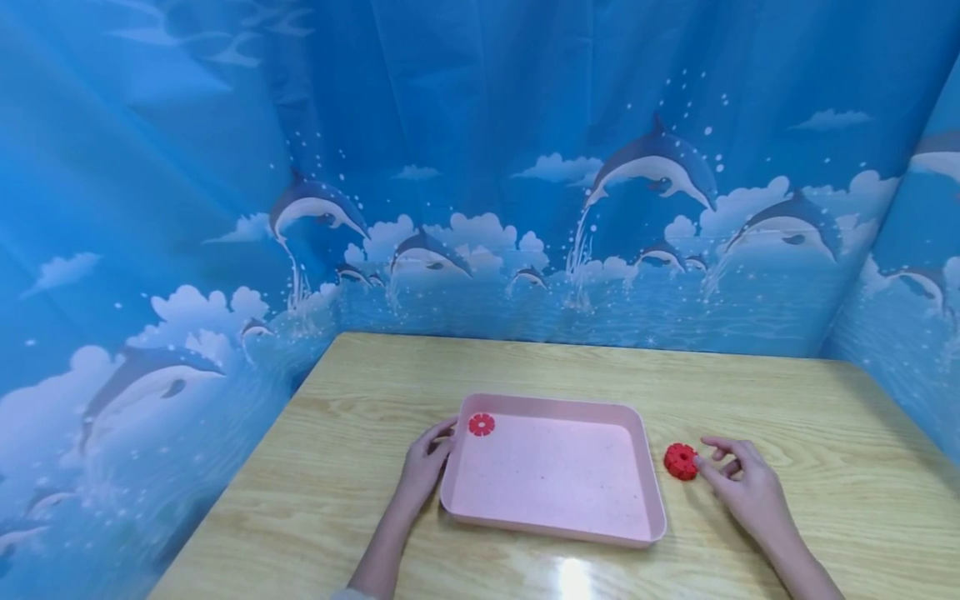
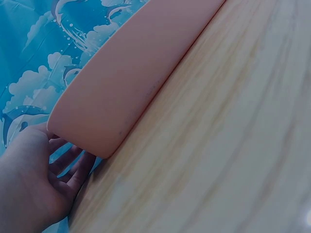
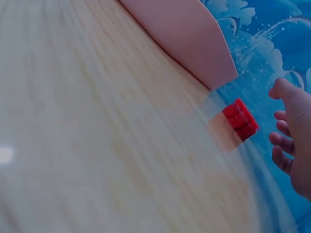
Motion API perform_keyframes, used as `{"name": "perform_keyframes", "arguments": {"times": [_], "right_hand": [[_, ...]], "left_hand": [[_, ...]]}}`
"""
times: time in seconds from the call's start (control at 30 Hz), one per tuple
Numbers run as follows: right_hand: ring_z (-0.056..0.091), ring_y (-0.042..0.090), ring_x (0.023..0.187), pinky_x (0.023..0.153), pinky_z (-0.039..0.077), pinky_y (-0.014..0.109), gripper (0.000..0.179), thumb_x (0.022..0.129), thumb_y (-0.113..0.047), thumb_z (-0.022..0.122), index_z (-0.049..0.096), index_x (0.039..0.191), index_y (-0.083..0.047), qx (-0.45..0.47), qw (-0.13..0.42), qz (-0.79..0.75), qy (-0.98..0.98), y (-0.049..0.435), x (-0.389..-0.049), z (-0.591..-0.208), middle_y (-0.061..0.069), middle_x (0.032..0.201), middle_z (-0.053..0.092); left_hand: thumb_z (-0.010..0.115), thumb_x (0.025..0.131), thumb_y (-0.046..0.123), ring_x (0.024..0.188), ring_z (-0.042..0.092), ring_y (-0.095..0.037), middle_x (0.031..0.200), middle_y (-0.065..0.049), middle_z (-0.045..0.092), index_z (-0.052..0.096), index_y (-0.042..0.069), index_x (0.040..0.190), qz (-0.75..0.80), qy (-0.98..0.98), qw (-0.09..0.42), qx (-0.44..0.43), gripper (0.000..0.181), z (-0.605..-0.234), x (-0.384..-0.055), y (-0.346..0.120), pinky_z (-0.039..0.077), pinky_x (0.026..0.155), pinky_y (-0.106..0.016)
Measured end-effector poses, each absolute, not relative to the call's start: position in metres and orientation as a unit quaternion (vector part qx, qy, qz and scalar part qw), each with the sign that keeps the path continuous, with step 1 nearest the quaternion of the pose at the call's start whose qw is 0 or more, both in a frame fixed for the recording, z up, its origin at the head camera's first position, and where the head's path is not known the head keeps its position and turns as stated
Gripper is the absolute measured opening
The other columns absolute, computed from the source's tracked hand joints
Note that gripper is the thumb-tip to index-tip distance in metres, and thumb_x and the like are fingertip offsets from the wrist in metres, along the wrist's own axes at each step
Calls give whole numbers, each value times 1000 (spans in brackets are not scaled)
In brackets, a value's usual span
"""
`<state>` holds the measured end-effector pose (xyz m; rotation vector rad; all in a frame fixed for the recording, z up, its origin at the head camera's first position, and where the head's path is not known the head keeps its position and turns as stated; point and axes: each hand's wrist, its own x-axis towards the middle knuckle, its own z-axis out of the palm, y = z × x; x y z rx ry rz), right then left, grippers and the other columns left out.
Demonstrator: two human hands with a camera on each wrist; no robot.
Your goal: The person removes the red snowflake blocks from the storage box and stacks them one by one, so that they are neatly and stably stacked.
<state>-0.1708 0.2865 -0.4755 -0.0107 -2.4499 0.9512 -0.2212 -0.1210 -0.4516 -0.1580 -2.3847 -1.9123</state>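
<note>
A shallow pink tray (image 1: 555, 529) lies on the table, with one flat red notched disc (image 1: 482, 425) inside its far left corner. At the tray's left side, my left hand (image 1: 423, 467) rests against the outer wall with relaxed fingers; in the left wrist view the hand (image 2: 36, 177) is by the tray's corner (image 2: 102, 121), its fingertips partly hidden. To the right of the tray stands a short stack of red notched discs (image 1: 681, 462). Beside the stack is my right hand (image 1: 746, 492), thumb and fingers apart. The right wrist view shows a gap between the stack (image 3: 240, 120) and the hand (image 3: 296, 136).
The wooden table (image 1: 360, 392) carries the tray and the disc stack. A blue curtain with printed dolphins (image 1: 480, 167) hangs behind the table and along its sides. A bright light reflection (image 1: 573, 577) shows near the front edge.
</note>
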Motion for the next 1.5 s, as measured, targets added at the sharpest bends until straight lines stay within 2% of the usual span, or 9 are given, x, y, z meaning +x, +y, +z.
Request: {"name": "perform_keyframes", "arguments": {"times": [0.17,0.4,0.6,0.8,1.03,1.2,1.5], "right_hand": [[47,3,68,51,40,20,31,83,-15,68,61,110,-1,8,234,372,-898,267,-171,-451,5,89,51],[49,8,67,46,43,22,31,83,-13,68,61,110,-1,59,208,394,-893,220,-182,-419,5,89,51],[48,14,70,53,44,23,34,83,-19,68,60,112,-2,99,168,407,-893,173,-201,-409,5,89,52],[48,14,70,55,44,25,37,79,-21,71,61,111,-6,118,141,409,-894,127,-222,-412,2,89,54],[49,14,70,56,44,26,37,76,-26,73,62,106,-6,129,97,377,-912,83,-242,-424,0,87,53],[49,13,69,57,44,27,34,74,-27,73,64,100,-6,128,70,373,-916,63,-256,-439,0,84,54],[51,16,71,60,46,31,42,73,-21,74,61,107,0,94,42,383,-918,48,-271,-463,3,83,53]], "left_hand": [[53,90,5,95,57,-34,110,-25,55,53,-7,121,-634,-770,42,-55,33,-467,-231,-127,51,79,-38],[55,91,13,96,57,-29,113,-19,55,55,0,124,-624,-779,42,-44,36,-489,-242,-132,51,79,-34],[55,90,12,98,56,-31,113,-20,55,55,1,124,-631,-774,38,-41,35,-487,-240,-131,51,80,-34],[52,90,4,97,56,-37,109,-26,55,52,-9,121,-637,-768,42,-53,33,-460,-224,-124,50,81,-39],[52,91,3,98,55,-38,109,-26,54,52,-10,121,-638,-767,42,-60,33,-455,-221,-122,50,82,-39],[54,90,4,97,56,-36,108,-24,56,54,-8,120,-646,-760,41,-62,32,-465,-229,-125,51,81,-37],[55,91,13,98,57,-31,111,-19,56,55,-1,123,-638,-767,42,-56,36,-491,-244,-129,51,80,-33]]}}
